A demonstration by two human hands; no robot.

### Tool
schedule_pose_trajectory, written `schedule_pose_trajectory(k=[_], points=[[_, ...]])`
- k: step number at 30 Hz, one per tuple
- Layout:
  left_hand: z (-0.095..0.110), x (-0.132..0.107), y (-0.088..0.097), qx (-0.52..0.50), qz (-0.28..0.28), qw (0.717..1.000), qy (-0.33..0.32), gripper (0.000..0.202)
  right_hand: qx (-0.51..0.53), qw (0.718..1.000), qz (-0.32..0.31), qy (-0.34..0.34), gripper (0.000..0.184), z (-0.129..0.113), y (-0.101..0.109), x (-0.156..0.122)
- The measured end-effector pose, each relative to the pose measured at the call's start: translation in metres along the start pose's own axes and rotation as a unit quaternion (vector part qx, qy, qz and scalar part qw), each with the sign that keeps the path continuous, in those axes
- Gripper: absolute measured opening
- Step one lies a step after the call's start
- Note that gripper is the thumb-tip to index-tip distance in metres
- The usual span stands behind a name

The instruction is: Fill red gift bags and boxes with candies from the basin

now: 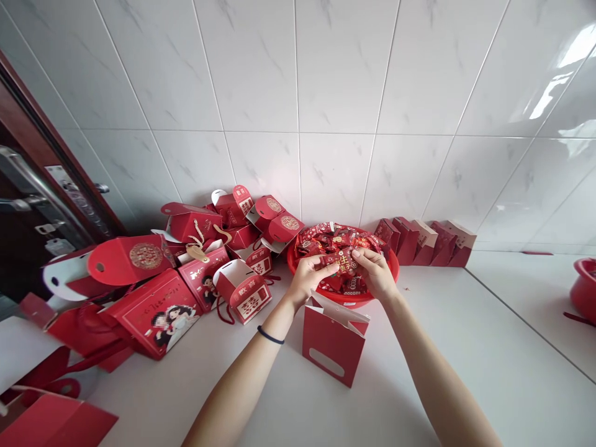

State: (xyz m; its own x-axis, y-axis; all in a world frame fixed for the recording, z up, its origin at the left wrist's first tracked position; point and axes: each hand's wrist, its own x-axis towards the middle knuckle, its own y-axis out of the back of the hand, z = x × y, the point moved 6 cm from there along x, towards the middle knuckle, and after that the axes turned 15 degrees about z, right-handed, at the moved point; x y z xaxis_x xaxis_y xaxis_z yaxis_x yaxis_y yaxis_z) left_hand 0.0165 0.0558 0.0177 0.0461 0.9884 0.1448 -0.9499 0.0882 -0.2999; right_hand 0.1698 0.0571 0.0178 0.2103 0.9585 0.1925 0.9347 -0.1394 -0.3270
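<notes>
1. Left hand (307, 277), right hand (378, 275): fingertips were pinched on a red packet (345, 263), held over a red basin (393, 270).
2. White tabletop (400, 391): bore an upright red bag (331, 338) before the basin.
3. Room: marbled tile wall (338, 74) stood behind, dark door (16, 177) leftward.

From where I stand, the person's left grip (306, 276) and right grip (378, 273) cover parts of both ends of a small flat red packet with pale print (345, 261), and block some of the round red plastic basin (393, 273) beyond. Nearer than the basin, an upright red card bag (333, 341) hides its own bottom inside. Far right of the basin, a rounded red bowl (584, 290) is cut off; far left, so is a dark brown door (23, 231).
</notes>
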Motion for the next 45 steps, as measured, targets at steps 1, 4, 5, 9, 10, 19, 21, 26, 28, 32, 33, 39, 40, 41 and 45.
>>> schedule_pose_trajectory(k=[1, 4, 5, 9, 10, 19, 21, 26, 28, 32, 33, 39, 40, 41, 45], points=[[0.000, 0.000, 0.000, -0.002, -0.001, 1.000, 0.003, 0.042, 0.004, 1.000, -0.002, -0.006, 0.047, 0.000, 0.000, 0.000], [-0.001, 0.000, 0.000, -0.005, 0.000, 1.000, 0.010, 0.043, 0.011, 1.000, -0.008, -0.023, 0.045, 0.000, -0.001, 0.001], [-0.001, 0.000, 0.001, -0.004, 0.007, 1.000, 0.008, 0.043, 0.012, 1.000, -0.009, -0.028, 0.045, 0.001, -0.001, 0.001], [0.000, 0.001, 0.009, 0.032, 0.067, 0.997, -0.024, 0.043, 0.016, 0.999, -0.006, -0.035, 0.046, 0.003, -0.002, 0.000], [0.001, 0.001, 0.010, 0.046, 0.071, 0.996, -0.033, 0.044, 0.018, 0.999, -0.004, -0.034, 0.045, 0.003, -0.002, 0.000], [-0.010, 0.003, 0.007, -0.014, 0.026, 0.998, 0.060, 0.045, 0.033, 0.999, 0.000, -0.029, 0.047, 0.000, -0.001, 0.000], [-0.012, 0.004, 0.006, -0.030, 0.018, 0.997, 0.071, 0.045, 0.030, 0.999, 0.001, -0.029, 0.046, 0.001, -0.001, 0.001], [-0.009, 0.007, 0.009, -0.030, 0.067, 0.996, 0.045, 0.048, 0.016, 0.999, -0.005, -0.027, 0.041, 0.003, -0.002, 0.000], [-0.008, 0.007, 0.009, -0.043, 0.067, 0.996, 0.046, 0.049, 0.015, 0.999, -0.016, -0.027, 0.044, 0.002, -0.004, 0.000], [-0.009, 0.007, 0.008, -0.082, 0.049, 0.993, 0.070, 0.050, 0.026, 0.999, -0.030, -0.028, 0.046, 0.000, -0.005, -0.001], [-0.009, 0.007, 0.008, -0.084, 0.049, 0.993, 0.072, 0.049, 0.027, 0.999, -0.032, -0.029, 0.045, 0.001, -0.005, -0.001], [-0.010, 0.007, 0.009, -0.035, 0.047, 0.998, 0.032, 0.045, 0.011, 1.000, 0.020, 0.004, 0.040, 0.004, 0.000, 0.001], [-0.011, 0.008, 0.010, -0.030, 0.055, 0.998, 0.029, 0.044, 0.010, 0.999, 0.030, 0.010, 0.040, 0.004, 0.001, 0.002], [-0.011, 0.009, 0.012, -0.025, 0.071, 0.997, 0.028, 0.044, 0.004, 0.999, 0.040, 0.017, 0.040, 0.003, 0.003, 0.004], [-0.014, 0.011, 0.019, -0.027, 0.140, 0.989, 0.031, 0.045, -0.084, 0.988, 0.092, 0.092, 0.040, -0.018, 0.027, 0.012]])
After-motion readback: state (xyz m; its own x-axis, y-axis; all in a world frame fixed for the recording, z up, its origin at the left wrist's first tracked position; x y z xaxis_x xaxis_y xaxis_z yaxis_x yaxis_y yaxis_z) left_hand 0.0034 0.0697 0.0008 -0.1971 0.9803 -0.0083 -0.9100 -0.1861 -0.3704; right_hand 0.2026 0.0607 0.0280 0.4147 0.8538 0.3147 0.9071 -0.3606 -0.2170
